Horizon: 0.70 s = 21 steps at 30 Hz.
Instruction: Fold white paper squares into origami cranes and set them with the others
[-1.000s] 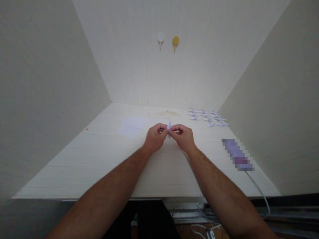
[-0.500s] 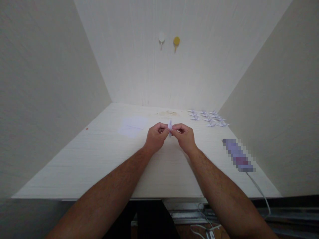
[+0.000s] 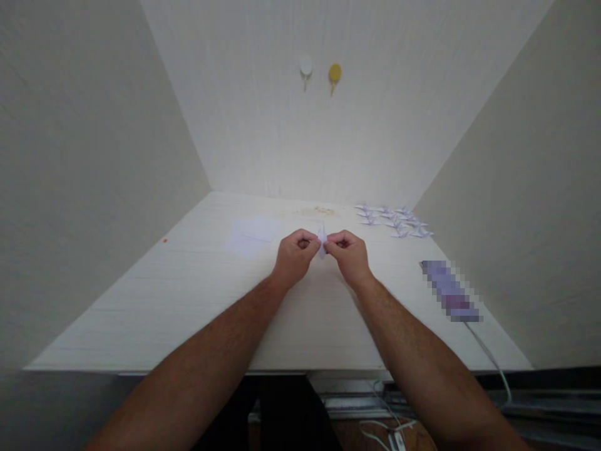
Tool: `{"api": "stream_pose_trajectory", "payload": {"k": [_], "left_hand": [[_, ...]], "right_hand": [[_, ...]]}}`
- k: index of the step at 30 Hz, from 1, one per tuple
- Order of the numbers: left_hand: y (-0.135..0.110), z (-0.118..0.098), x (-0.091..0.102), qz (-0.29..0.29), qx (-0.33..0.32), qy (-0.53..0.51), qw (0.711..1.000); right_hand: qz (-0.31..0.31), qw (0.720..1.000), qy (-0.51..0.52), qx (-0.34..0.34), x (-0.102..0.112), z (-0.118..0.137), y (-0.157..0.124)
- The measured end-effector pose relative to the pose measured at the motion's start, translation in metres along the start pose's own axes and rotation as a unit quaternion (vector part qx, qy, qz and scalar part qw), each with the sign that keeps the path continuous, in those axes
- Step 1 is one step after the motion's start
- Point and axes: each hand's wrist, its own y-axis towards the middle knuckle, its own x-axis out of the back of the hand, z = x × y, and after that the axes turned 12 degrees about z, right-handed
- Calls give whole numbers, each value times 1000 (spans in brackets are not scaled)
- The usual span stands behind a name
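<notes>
A small folded piece of white paper (image 3: 322,241) stands upright between my hands, above the middle of the white table (image 3: 197,313). My left hand (image 3: 298,254) pinches its left side between thumb and forefinger. From the other side, my right hand (image 3: 346,254) pinches it the same way. The fingertips cover part of the folds. Pale paper sheets (image 3: 251,237) lie flat on the table to the left of my hands. Toward the back right sit several folded paper cranes (image 3: 394,220), grouped in rows.
A blurred-out flat device (image 3: 451,291) lies at the right, with a white cable (image 3: 488,354) running over the table's front edge. Walls enclose the table on the left, back and right. A white hook (image 3: 305,66) and a yellow hook (image 3: 335,72) are on the back wall.
Both hands keep their pinch on the folded paper, which now shows slightly more of its surface between the fingertips. The whole view has shifted a little.
</notes>
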Motion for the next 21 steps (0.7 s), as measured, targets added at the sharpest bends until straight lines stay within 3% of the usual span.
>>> {"api": "stream_pose_trajectory", "payload": {"k": [8, 13, 21], "left_hand": [[2, 0, -1, -3, -5, -93, 996], [3, 0, -1, -3, 11, -81, 997], [3, 1, 0, -2, 9, -78, 997]], "right_hand": [[13, 996, 90, -17, -2, 0, 2], [42, 997, 64, -25, -2, -2, 2], [19, 999, 14, -29, -2, 0, 2]]}}
